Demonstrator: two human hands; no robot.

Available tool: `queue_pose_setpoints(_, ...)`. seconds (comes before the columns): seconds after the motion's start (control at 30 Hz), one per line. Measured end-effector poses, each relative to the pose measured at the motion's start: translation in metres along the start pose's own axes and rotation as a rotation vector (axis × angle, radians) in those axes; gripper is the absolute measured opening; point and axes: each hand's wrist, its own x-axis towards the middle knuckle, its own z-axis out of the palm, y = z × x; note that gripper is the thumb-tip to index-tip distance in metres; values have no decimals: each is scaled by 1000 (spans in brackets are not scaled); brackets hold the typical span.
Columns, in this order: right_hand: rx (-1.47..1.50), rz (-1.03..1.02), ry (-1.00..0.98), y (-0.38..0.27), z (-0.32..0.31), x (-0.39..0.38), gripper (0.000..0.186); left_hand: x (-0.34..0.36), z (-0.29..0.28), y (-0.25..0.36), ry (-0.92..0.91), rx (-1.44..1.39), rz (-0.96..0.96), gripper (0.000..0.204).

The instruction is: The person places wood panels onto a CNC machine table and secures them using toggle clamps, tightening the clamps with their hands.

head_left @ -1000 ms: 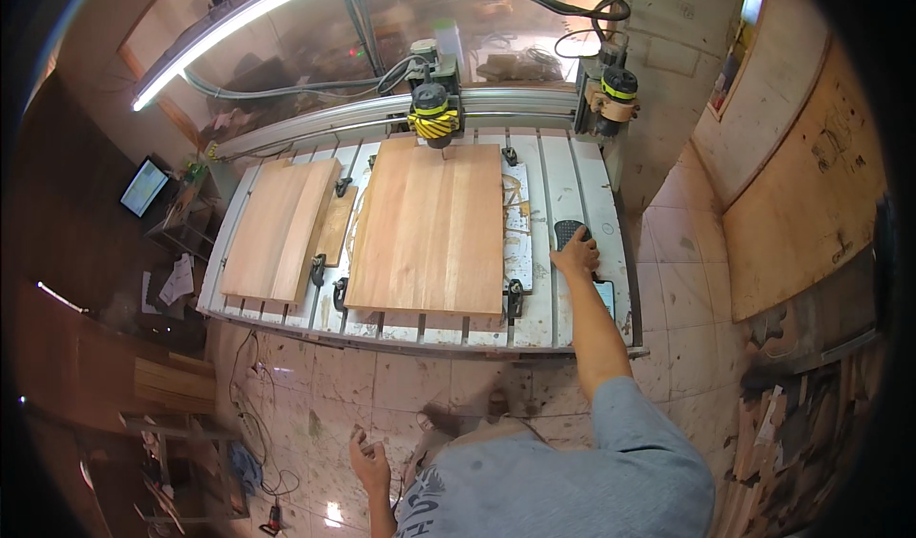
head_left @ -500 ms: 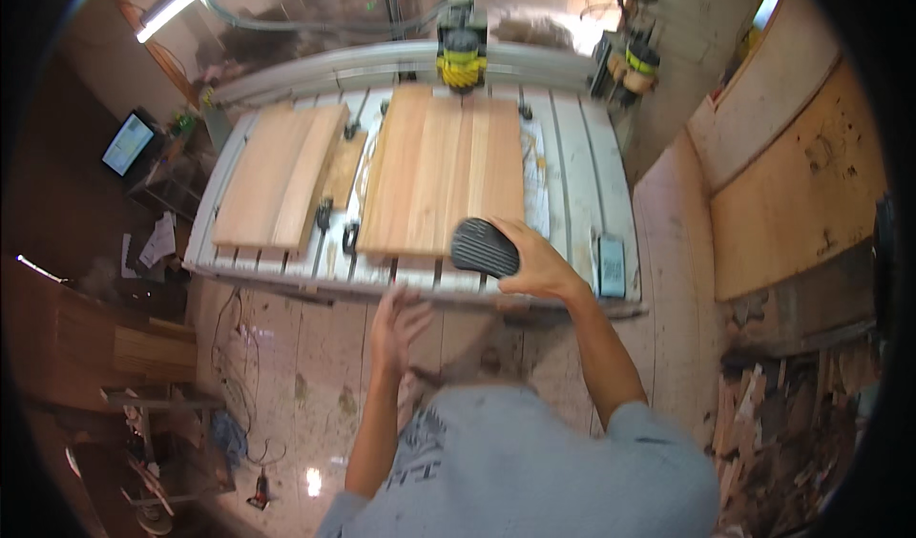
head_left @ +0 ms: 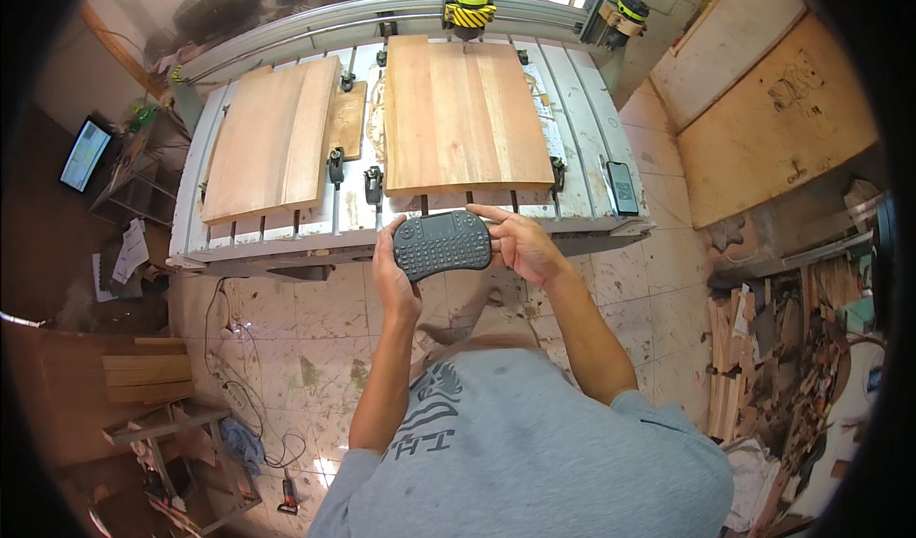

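Observation:
I hold a small black wireless keyboard (head_left: 442, 243) in front of me with both hands. My left hand (head_left: 392, 273) grips its left end and my right hand (head_left: 518, 243) grips its right end. Beyond it lies a routing machine bed (head_left: 580, 99) with slotted rails. A wide wooden panel (head_left: 464, 112) is clamped at the bed's middle, and a second wooden panel (head_left: 272, 137) lies to its left. A yellow and black spindle head (head_left: 470, 8) hangs over the far edge of the wide panel.
A phone (head_left: 622, 187) lies on the bed's right edge. A lit monitor (head_left: 85, 154) stands at the left. Wood scraps (head_left: 763, 347) pile up at the right, cables and tools (head_left: 250, 424) lie on the tiled floor, and large boards (head_left: 773, 109) lean at the right.
My right hand brought the keyboard from the bed's right side toward me. My left hand rose from below and took its left end. The view dropped closer to the bed.

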Motion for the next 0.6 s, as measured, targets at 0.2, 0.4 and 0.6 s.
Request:
queue_pose_setpoints(0.2,-106,29,46,13,37,-3,66,1,-33,-10,33,28,58,48)
queue_pose_setpoints(0.4,-208,47,49,26,44,9,64,3,-53,-8,30,-19,24,50)
queue_pose_setpoints(0.6,-127,98,20,37,49,16,63,-7,-61,5,53,-46,-11,51)
